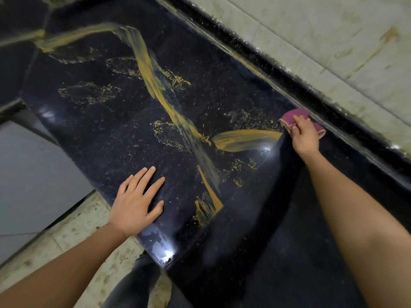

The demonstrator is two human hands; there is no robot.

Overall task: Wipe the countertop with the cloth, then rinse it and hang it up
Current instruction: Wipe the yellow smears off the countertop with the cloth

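Half the cloth (289,115) hides under gripping right hand (304,134) — left hand (135,201) flat on countertop (111,130), fingers (142,176) straight.

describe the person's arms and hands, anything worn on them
The left forearm and right forearm are bare, with no sleeves in view. The left hand and right hand wear no gloves, and no ring, watch or bracelet can be seen.

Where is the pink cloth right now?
At right in the head view, the cloth lies under the right hand on the countertop, beside its back ledge.
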